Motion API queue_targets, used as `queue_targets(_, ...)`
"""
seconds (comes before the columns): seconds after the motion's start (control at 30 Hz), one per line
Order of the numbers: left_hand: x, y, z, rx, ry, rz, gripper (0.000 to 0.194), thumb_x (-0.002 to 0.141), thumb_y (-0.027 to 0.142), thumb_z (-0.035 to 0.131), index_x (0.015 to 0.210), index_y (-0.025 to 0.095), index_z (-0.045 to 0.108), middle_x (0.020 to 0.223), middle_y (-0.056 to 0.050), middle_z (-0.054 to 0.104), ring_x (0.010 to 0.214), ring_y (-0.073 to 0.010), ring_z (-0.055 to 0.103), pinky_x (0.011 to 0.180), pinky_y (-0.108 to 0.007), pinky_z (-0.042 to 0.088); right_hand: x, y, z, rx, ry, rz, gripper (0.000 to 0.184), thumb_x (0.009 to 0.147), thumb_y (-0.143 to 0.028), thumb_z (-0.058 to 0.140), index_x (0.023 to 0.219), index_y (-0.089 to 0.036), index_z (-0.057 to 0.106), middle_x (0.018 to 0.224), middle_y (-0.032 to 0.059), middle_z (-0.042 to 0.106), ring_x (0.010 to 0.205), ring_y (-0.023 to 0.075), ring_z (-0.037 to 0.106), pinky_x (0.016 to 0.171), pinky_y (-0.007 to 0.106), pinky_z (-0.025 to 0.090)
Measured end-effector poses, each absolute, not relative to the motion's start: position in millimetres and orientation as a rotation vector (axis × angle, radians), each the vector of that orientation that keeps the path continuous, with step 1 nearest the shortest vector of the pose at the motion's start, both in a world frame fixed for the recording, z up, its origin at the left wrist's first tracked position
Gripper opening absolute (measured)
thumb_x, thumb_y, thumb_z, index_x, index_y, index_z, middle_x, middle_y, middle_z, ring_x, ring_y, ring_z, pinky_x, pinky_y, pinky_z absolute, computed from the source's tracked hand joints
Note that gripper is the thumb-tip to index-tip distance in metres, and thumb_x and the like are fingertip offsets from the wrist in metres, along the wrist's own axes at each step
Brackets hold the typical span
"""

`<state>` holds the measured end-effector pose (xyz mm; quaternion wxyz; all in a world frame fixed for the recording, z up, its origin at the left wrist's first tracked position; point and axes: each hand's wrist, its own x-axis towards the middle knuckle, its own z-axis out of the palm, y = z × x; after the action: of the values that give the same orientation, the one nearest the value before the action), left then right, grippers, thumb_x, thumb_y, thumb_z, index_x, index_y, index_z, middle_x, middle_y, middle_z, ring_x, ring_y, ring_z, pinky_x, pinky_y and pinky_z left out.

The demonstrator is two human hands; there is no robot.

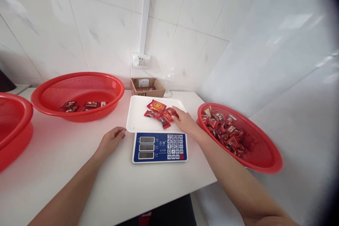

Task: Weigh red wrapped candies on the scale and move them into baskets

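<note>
So the nearest thing is this person's right forearm, angling in from 5 o'clock, with the left forearm from 7. Clock centre = the blue-and-white scale, 12 toward the wall. The right hand is over the white tray on top, thumb and fingers closed round a red packet. Three or so other red packets sit right next to it, toward 12. Left hand is at 9, fingertips just beside the tray, fingers loosely curled and nothing in them that I can see. Baskets: the right basket at 3 has a pile of wrapped packets, the back basket at 10 a few. Cardboard box at 12.
</note>
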<state>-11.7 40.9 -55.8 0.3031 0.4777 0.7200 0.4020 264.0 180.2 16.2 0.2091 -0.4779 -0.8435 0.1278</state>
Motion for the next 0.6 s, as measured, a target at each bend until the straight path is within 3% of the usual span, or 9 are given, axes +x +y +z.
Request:
queue_targets(0.1, -11, 41, -55, 1.264, 1.917, 1.066, 0.033, 0.077, 0.049, 0.044, 0.09, 0.023, 0.06, 0.081, 0.0, 0.065, 0.084, -0.0192, 0.059, 0.077, -0.029, 0.043, 273, 170, 21, -1.307, -2.297, 0.518, 0.049, 0.087, -0.029, 0.042, 0.136, -0.024, 0.038, 0.127, 0.007, 0.054, 0.117, 0.0233, 0.05, 0.099, 0.046, 0.038)
queue_targets(0.2, -10, 41, -54, 1.26, 1.922, 1.062, 0.033, 0.077, 0.049, 0.044, 0.09, 0.023, 0.06, 0.081, 0.0, 0.065, 0.083, -0.0188, 0.058, 0.076, -0.028, 0.043, 286, 149, 25, -1.217, -2.154, 0.433, 0.047, 0.087, -0.036, 0.044, 0.132, -0.022, 0.042, 0.131, 0.0074, 0.051, 0.12, 0.023, 0.047, 0.1, 0.042, 0.038)
queue_targets(0.3, -9, 41, -52, 1.257, 1.92, 1.059, 0.033, 0.078, 0.049, 0.044, 0.089, 0.023, 0.06, 0.081, 0.0, 0.065, 0.081, -0.018, 0.058, 0.074, -0.027, 0.043, 304, 120, 16, -1.194, -1.998, 0.325, 0.043, 0.087, -0.038, 0.044, 0.126, -0.021, 0.048, 0.128, 0.0093, 0.053, 0.11, 0.0235, 0.054, 0.095, 0.042, 0.043)
queue_targets(0.43, -8, 40, -51, 1.252, 1.918, 1.061, 0.033, 0.078, 0.05, 0.044, 0.089, 0.023, 0.06, 0.081, 0.0, 0.065, 0.083, -0.0182, 0.058, 0.074, -0.027, 0.043, 333, 87, -26, -1.285, -1.808, 0.282, 0.039, 0.085, -0.04, 0.047, 0.117, -0.02, 0.055, 0.118, 0.0118, 0.059, 0.1, 0.0238, 0.058, 0.089, 0.043, 0.046)
queue_targets(0.6, -10, 40, -54, 1.238, 1.913, 1.068, 0.033, 0.078, 0.05, 0.044, 0.09, 0.023, 0.06, 0.085, 0.0, 0.066, 0.087, -0.0189, 0.059, 0.077, -0.028, 0.043, 356, 77, -84, -1.423, -1.506, 0.654, 0.048, 0.082, -0.047, 0.049, 0.119, -0.018, 0.051, 0.119, 0.0147, 0.057, 0.108, 0.0245, 0.055, 0.087, 0.043, 0.047)
